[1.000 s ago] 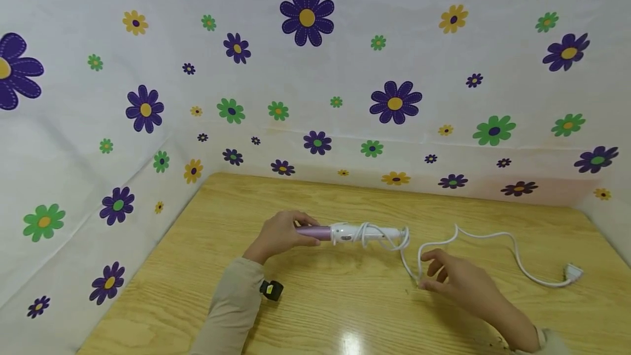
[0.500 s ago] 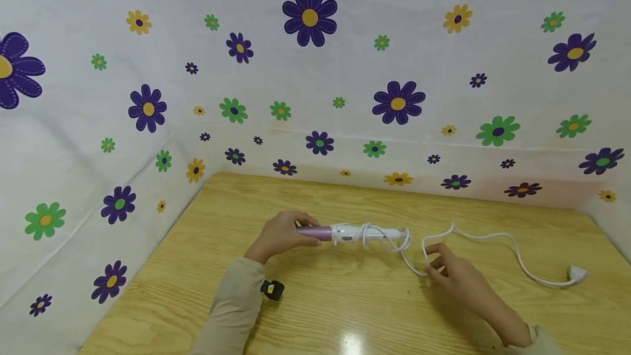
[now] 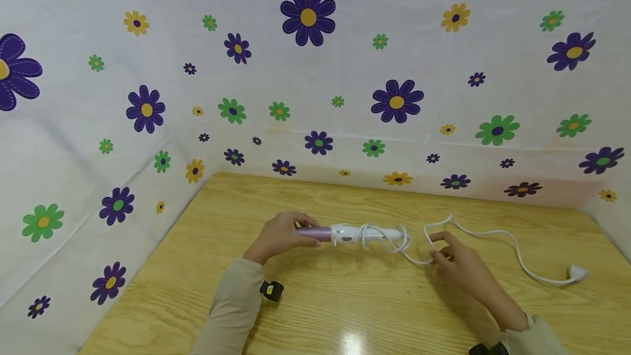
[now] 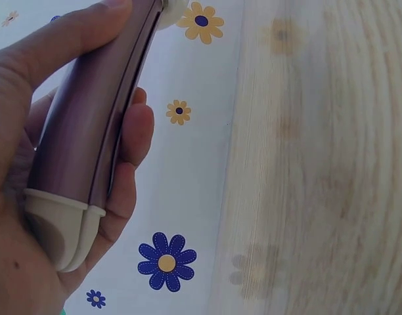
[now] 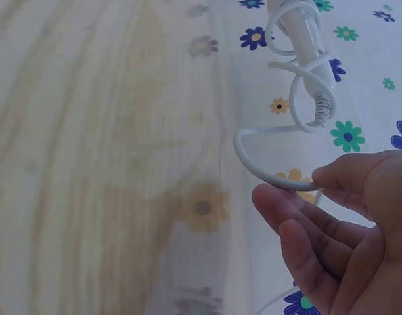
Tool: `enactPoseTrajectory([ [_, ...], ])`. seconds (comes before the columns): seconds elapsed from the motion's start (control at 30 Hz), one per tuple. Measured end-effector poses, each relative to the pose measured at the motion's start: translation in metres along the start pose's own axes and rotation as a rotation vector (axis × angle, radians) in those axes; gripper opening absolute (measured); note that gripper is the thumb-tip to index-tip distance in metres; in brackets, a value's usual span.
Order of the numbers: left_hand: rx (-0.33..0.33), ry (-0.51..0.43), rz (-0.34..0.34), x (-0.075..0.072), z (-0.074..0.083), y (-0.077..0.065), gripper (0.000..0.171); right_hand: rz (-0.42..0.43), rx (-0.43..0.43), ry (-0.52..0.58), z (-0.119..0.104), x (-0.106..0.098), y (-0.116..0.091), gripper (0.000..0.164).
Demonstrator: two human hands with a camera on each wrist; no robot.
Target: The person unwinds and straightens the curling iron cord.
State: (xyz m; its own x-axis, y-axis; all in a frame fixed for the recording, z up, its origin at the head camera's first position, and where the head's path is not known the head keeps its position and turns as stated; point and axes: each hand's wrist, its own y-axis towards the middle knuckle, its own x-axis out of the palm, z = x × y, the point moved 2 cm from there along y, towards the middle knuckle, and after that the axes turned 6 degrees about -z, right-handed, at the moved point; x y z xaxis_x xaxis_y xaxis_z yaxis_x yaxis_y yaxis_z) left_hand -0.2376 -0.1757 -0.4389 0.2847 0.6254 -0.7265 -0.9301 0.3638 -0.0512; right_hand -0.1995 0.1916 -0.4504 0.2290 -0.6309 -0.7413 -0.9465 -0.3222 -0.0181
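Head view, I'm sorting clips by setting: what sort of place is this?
Probably a makeshift filming booth: flowered white sheeting borders a wooden table, and a black wrist camera shows.

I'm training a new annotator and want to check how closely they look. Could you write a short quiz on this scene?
1. True or false: part of the white cord loops around the white handle of the curling iron.

2. Multiple choice: which part does the left hand grip?
A) the white handle
B) the purple barrel
C) the white cord

3. Short answer: in the head view, what is at the end of the white cord, to the right of the right hand?

Key: 1. True. 2. B. 3. A white plug.
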Motion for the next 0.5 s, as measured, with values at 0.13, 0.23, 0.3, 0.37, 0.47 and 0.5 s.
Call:
enactPoseTrajectory([
  [0.13,0.0,-0.017,-0.011,0.001,-0.001,0.001,0.037,0.068,-0.014,0.02,-0.002,-0.002,0.006,0.032],
  [0.23,0.006,-0.02,-0.012,0.001,-0.002,0.001,0.037,0.105,-0.007,0.034,-0.005,-0.003,0.01,0.033],
  [0.3,0.01,-0.02,-0.012,0.0,-0.002,0.001,0.036,0.121,0.004,0.051,-0.007,-0.004,0.012,0.034],
  [0.37,0.01,-0.024,-0.015,0.0,-0.002,0.001,0.036,0.137,0.009,0.079,-0.009,-0.006,0.013,0.035],
  [0.47,0.008,-0.027,-0.016,0.0,-0.002,0.0,0.035,0.164,-0.002,0.135,-0.011,-0.01,0.013,0.037],
  [0.5,0.006,-0.028,-0.017,0.0,-0.003,0.0,0.036,0.174,-0.011,0.152,-0.011,-0.012,0.013,0.038],
])
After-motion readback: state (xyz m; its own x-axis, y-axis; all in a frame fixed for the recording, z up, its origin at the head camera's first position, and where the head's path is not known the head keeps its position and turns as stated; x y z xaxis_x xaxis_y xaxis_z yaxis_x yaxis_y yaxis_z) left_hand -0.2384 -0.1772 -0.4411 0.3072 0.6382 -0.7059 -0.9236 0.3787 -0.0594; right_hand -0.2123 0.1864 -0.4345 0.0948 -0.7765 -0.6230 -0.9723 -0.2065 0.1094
